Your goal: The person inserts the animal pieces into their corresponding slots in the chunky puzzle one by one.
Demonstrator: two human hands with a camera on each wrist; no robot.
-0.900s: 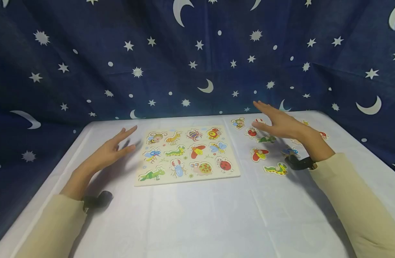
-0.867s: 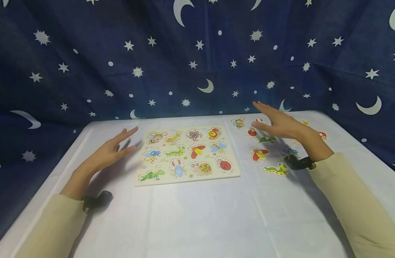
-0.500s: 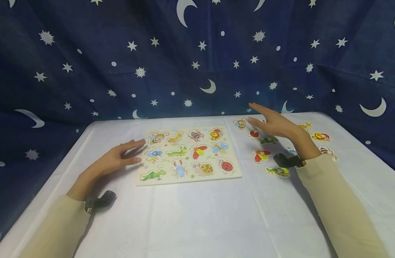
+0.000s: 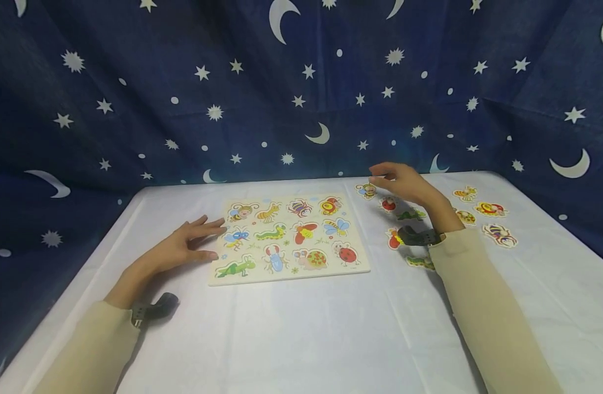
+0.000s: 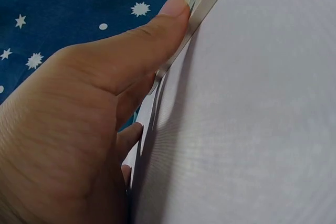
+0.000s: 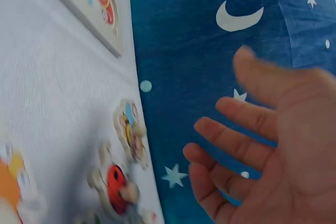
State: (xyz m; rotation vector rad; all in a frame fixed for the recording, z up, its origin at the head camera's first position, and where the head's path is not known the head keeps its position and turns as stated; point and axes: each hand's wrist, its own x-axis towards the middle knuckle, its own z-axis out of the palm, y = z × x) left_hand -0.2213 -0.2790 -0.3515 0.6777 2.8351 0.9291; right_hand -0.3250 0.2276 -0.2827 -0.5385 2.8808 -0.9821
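Note:
A pale puzzle board (image 4: 353, 230) with printed insects lies flat on the white table. My left hand (image 4: 175, 249) is at its left edge, fingers extended over the rim and thumb apart from them. In the left wrist view the thumb (image 5: 149, 38) lies along the board's side. My right hand (image 4: 405, 183) hovers beside the bee piece (image 4: 365, 191), fingers loosely bent and thumb apart, holding nothing. In the right wrist view the bee piece (image 6: 128, 129) and ladybug piece (image 6: 118, 184), each with a small knob, lie below the hand.
More insect pieces lie to the right of the board, among them a grasshopper (image 4: 411, 214), a caterpillar (image 4: 419, 262), a snail (image 4: 465, 217) and a spider (image 4: 500, 235). A dark blue star-and-moon cloth (image 4: 262, 98) hangs behind the table's far edge.
My left hand has moved right and down to the board's left edge. My right hand has moved left towards the bee piece, its fingers bending more. Pieces once hidden by the right arm now show.

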